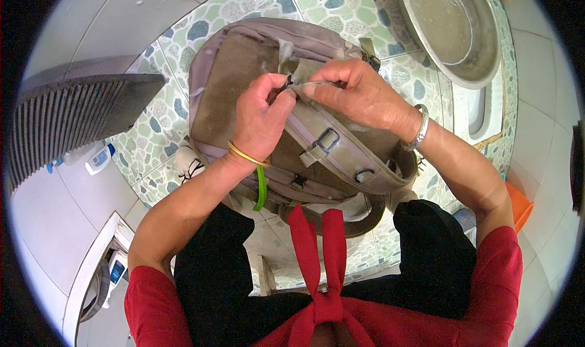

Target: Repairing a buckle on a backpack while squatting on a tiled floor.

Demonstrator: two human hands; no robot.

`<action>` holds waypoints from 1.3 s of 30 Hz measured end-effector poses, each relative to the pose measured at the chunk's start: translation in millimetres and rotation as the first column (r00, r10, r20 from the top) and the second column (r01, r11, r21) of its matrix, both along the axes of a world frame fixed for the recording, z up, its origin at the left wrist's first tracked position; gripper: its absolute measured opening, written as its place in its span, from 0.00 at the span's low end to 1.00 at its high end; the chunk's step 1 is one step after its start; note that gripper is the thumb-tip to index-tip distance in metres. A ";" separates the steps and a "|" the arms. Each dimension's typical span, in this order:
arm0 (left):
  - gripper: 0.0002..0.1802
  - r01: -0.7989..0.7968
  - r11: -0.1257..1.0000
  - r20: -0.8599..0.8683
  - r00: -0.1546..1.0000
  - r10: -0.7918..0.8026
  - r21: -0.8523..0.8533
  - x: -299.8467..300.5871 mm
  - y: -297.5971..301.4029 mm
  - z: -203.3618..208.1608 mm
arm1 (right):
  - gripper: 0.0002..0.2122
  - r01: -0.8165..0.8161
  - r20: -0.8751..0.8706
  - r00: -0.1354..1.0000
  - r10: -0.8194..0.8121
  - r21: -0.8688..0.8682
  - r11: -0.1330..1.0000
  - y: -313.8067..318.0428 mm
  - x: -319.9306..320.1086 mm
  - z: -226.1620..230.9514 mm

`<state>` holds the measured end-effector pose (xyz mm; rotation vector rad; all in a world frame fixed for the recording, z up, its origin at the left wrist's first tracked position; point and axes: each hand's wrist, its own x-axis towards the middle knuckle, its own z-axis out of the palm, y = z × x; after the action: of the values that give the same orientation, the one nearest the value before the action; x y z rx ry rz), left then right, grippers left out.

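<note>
Evidently, left fingers and right fingers pinched on thin strap; backpack beneath them; probably soft, heavier and slippery if wet; best gripped by broad shoulder strap just below fingers.

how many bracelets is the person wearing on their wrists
2: a gold-coloured bracelet at the wrist of the left hand, and a silver-coloured bracelet at the wrist of the right hand. None seems hidden.

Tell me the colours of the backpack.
The backpack is mainly greyish brown, with mauve-grey along its upper edge; the head view shows it best.
</note>
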<state>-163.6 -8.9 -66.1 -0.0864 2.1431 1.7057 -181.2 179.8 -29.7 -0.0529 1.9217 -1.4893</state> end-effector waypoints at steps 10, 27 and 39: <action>0.10 0.017 0.936 -0.311 0.941 -0.134 -0.352 7.7 0.1 6.8 | 0.13 0.163 0.007 0.987 -0.163 0.072 0.984 -18.0 21.1 -14.9; 0.11 -0.310 0.927 0.485 0.857 0.175 0.213 1.1 -0.1 -4.6 | 0.08 0.274 0.509 0.860 -0.043 -0.389 0.880 5.7 30.3 -18.1; 0.12 -0.362 0.733 0.570 0.820 -0.043 0.576 -38.6 -3.6 -3.8 | 0.12 -0.097 0.002 0.995 0.104 -0.340 0.936 -6.1 30.1 -22.6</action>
<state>-202.2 -12.4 -69.9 -0.5178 1.0429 2.1245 -151.1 173.7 -52.3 -0.2871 1.6016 -1.7275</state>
